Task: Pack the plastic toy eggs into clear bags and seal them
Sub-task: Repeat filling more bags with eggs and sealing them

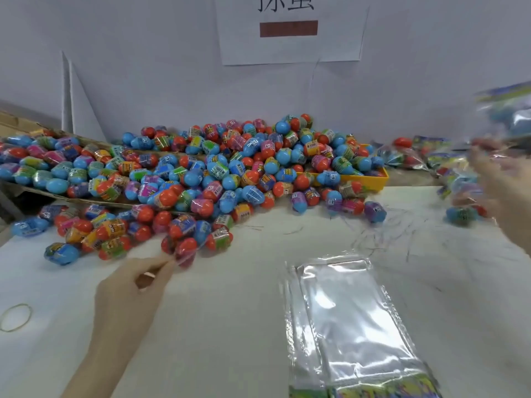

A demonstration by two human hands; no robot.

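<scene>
Plastic toy eggs (218, 173) lie in a large loose heap along the back of the white table (230, 326), spilling from a flattened cardboard sheet (17, 127) at the back-left edge across to a yellow tray (373, 179) right of centre; a smaller spill reaches toward the near-left side. Left hand (129, 291): thumb and fingers reach forward and pinch a red egg in shrink wrap (185, 252) at the near fringe of that spill; the egg is blurred, so the exact finger placement cannot be read. Right hand (500, 179): raised at the far right edge of the table, heavily blurred, apparently holding a filled bag (505, 116) up by its lower part; whether the fingers are truly curled round it cannot be told. More filled bags (431, 159) are piled at the back-right. A stack of empty clear bags (350, 320) lies flat near the front edge, right of centre, printed header toward the person. A rubber band (15, 317) sits at the near-left edge. Judgement: step in hand is picking eggs for the next bag while the finished one goes aside. To do it well: take from the loose fringe, not the heap's flank, so nothing rolls off the front edge; grip the hard shell rather than the slippery film; set the filled bag on the back-right pile clear of the empties; then peel only the top empty bag, as the glossy sheets likely cling together.
</scene>
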